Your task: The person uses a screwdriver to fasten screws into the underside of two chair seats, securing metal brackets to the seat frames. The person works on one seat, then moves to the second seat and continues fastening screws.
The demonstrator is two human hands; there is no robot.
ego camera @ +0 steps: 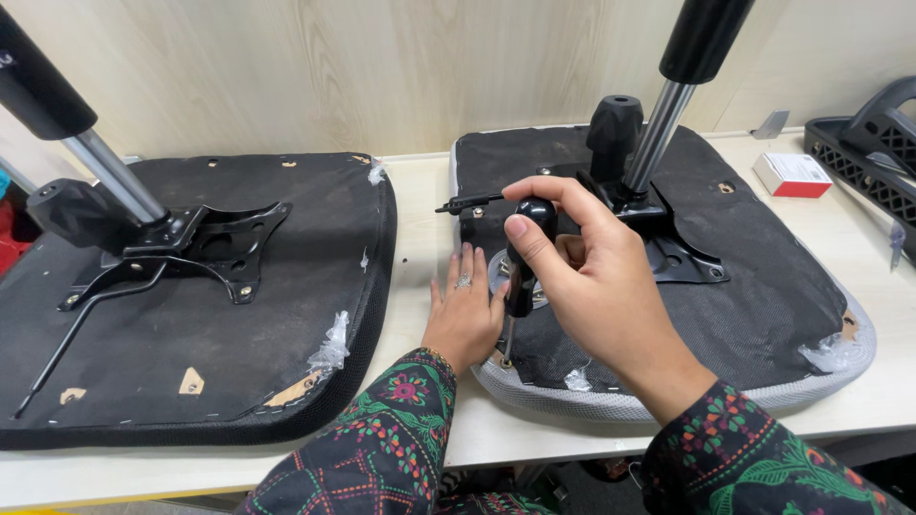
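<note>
Head view, left to right. At far left, an upturned black fabric-covered chair seat (191, 381) lies on the pale wooden worktable (420, 210), bearing a black metal mounting plate (196, 250) with a thin black lever rod (72, 339) running toward the near left edge, and a chrome gas-lift column with a black sleeve (81, 143) rising up and to the left; scraps of clear plastic wrap (331, 348) cling to its right edge. Between the two seats, the left hand (465, 319) rests palm down with fingers extended and held close together, fingertips touching the near left edge of the second seat; a ring shows on one finger, and a dark floral-patterned sleeve (382, 448) covers the forearm. Just right of it, the right hand (582, 277) is wrapped around the black handle of a screwdriver (523, 272), thumb pressed against the handle's rounded top and the other fingers curled about the grip; the tool stands nearly upright, its metal tip set on a screw at the near left corner of the second upturned seat with black fabric and grey mesh rim (763, 305). That seat carries its own black mounting plate (668, 243), a black knob (614, 129) and a second chrome column (668, 114). At right lie a small red-and-white cardboard box (792, 175) and a black plastic lattice part (873, 157).
</note>
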